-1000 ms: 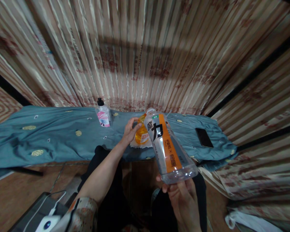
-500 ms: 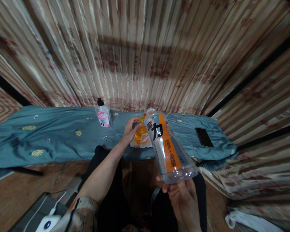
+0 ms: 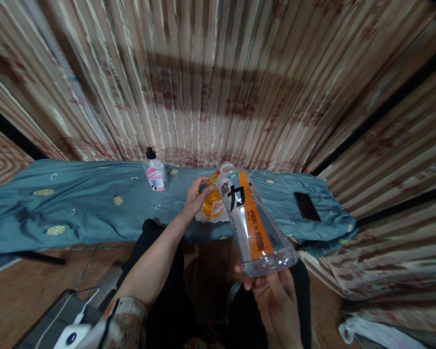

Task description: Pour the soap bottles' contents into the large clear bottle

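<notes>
Tilted with its neck pointing up and away to the left, a large clear plastic bottle [image 3: 256, 223] with an orange and silver label rests its base on the fingers of my right hand [image 3: 274, 295]. My left hand [image 3: 197, 196] is closed around the side of a smaller bottle of orange-yellow liquid [image 3: 212, 199]. That yellow bottle stands on a white cloth [image 3: 205, 217]. The clear bottle's neck is right over or against its top, and the large bottle hides part of the yellow one. No liquid is visible in the clear bottle.
A pump bottle [image 3: 155, 172] with a pink label stands on the blue-green tablecloth [image 3: 94, 198] at left. A dark phone [image 3: 307, 206] lies at right. A pleated curtain [image 3: 218, 87] hangs behind. A white device with a cable [image 3: 72, 337] sits low at left.
</notes>
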`<state>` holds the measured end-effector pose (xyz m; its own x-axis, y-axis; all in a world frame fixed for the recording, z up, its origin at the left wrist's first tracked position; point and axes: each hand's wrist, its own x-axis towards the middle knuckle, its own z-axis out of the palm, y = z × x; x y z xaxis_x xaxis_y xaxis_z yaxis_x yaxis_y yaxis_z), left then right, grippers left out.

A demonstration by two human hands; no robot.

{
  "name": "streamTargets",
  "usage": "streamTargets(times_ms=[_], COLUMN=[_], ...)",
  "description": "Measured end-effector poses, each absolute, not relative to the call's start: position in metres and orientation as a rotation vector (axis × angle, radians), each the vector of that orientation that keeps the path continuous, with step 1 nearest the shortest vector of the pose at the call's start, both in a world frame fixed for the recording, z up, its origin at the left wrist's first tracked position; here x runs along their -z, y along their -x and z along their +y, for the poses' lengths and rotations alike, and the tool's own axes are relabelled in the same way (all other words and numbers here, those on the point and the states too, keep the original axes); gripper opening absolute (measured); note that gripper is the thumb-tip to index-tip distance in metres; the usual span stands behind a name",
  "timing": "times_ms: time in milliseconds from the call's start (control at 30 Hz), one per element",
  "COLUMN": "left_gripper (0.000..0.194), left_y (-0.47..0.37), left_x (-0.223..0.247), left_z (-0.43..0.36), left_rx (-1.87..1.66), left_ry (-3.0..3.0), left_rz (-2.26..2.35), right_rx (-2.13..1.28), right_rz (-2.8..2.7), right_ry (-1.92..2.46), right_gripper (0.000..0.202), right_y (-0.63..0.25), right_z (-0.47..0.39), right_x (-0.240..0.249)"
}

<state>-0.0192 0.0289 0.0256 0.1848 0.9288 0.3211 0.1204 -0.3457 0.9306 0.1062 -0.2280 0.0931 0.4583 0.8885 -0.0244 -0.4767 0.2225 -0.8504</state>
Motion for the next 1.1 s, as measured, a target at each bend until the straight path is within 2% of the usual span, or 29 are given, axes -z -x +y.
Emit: streamTargets(times_ms=[600, 867, 1100], left_gripper=[0.028, 0.037, 0.039], left_y=[0.0180, 0.0186, 0.0182], left_x=[-0.0235, -0.0209, -0.0203], left_z=[0.0304, 0.0320, 0.0326], left_rx=[-1.279, -1.268, -1.275], left_ry=[-1.647, -1.641, -1.646], left_rz=[1.021, 0.984, 0.989], right_rx=[-1.006, -1.008, -1.011], right_rz=[-0.530, -0.535, -0.533], right_ry=[0.937, 0.909, 0.911], right_gripper=[0.044, 0.026, 0.032], right_y=[-0.1057, -0.1062, -0.1060], right_z=[-0.2285, -0.2283, -0.2283], right_x=[-0.0927, -0.0908, -0.0912])
